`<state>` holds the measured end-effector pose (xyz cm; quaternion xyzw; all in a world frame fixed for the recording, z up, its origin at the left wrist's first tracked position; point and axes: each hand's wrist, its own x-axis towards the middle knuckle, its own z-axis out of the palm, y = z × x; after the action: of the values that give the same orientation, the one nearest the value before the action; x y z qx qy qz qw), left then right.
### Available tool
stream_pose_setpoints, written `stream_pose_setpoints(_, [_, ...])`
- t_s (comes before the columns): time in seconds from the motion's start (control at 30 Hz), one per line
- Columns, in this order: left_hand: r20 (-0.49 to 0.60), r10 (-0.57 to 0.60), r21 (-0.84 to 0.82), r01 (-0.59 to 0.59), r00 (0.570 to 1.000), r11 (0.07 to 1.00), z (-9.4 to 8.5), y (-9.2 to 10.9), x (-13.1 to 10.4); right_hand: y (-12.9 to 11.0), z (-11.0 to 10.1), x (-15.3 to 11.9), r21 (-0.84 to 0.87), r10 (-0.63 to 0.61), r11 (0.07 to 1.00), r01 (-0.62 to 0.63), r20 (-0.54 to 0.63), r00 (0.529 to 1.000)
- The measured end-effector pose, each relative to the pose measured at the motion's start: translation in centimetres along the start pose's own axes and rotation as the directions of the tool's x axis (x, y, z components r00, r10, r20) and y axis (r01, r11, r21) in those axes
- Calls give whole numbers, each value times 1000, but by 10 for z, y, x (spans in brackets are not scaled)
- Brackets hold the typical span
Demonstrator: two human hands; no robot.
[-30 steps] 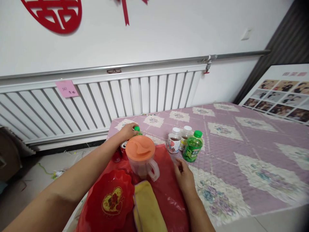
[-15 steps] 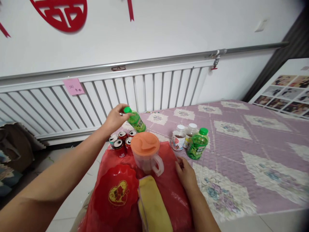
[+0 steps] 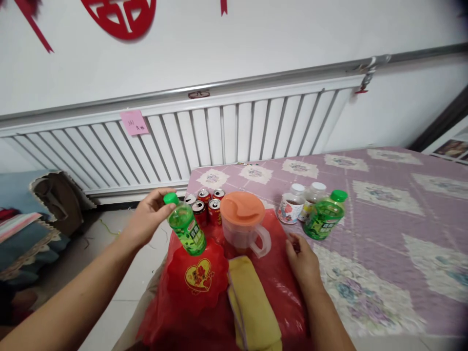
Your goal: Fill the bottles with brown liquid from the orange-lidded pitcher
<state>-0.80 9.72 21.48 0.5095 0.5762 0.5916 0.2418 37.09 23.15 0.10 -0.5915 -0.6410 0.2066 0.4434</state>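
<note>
My left hand (image 3: 151, 214) grips a green bottle (image 3: 189, 231) near its green cap, tilted above the red scalloped plate (image 3: 195, 282) with a gold heart. My right hand (image 3: 302, 258) rests at the right edge of the red plastic sheet (image 3: 281, 282), fingers curled; nothing can be made out in them. Between my hands stands a clear pitcher (image 3: 241, 219) with an orange lid. A folded yellow cloth (image 3: 254, 307) lies in front of it. Several drink cans (image 3: 199, 210) stand behind the held bottle, left of the pitcher.
Two white-capped bottles (image 3: 291, 204) and another green bottle (image 3: 324, 215) stand together on the patterned tablecloth (image 3: 380, 195), right of the pitcher. A white radiator (image 3: 237, 126) with a pink note (image 3: 134, 123) runs along the wall. Blue cloth-covered furniture (image 3: 22, 243) is at the left.
My left hand has brought the green bottle from behind the cans toward me, to above the red plate. The view has shifted left. My right hand remains at the sheet's edge.
</note>
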Motion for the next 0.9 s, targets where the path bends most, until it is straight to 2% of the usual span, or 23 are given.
stream_pose_setpoints(0.2, [120,-141,3,142,983,990,16,-19,-33,-3,-1,-6,7,33,999,-32,-73,997])
stream_pose_setpoints(0.27, [158,-144,34,141,977,989,19,-24,-40,-7,-3,-9,17,36,999,-35,-104,994])
stream_pose_setpoints(0.37, [177,-99,135,75,979,988,23,-36,-48,-17,-9,-12,29,47,999,-42,-174,984])
stream_pose_setpoints(0.5, [195,-33,167,0,980,986,26,-52,-58,-46,-21,-18,86,57,996,-31,-318,946])
stream_pose_setpoints(0.6, [190,-29,135,3,981,991,29,-62,-64,-83,-24,-31,174,13,982,70,-437,899])
stream_pose_setpoints(0.63, [197,-41,123,17,980,992,30,-64,-66,-97,-23,-38,184,-26,976,118,-442,897])
stream_pose_setpoints(0.7, [229,-64,106,40,971,994,31,-68,-70,-127,-16,-54,225,-107,951,211,-399,911])
stream_pose_setpoints(0.8, [252,-72,85,52,965,995,35,-70,-74,-171,4,-78,261,-289,906,334,-194,937])
stream_pose_setpoints(0.9, [209,-65,69,52,976,996,37,-70,-76,-209,28,-96,347,-404,859,377,8,915])
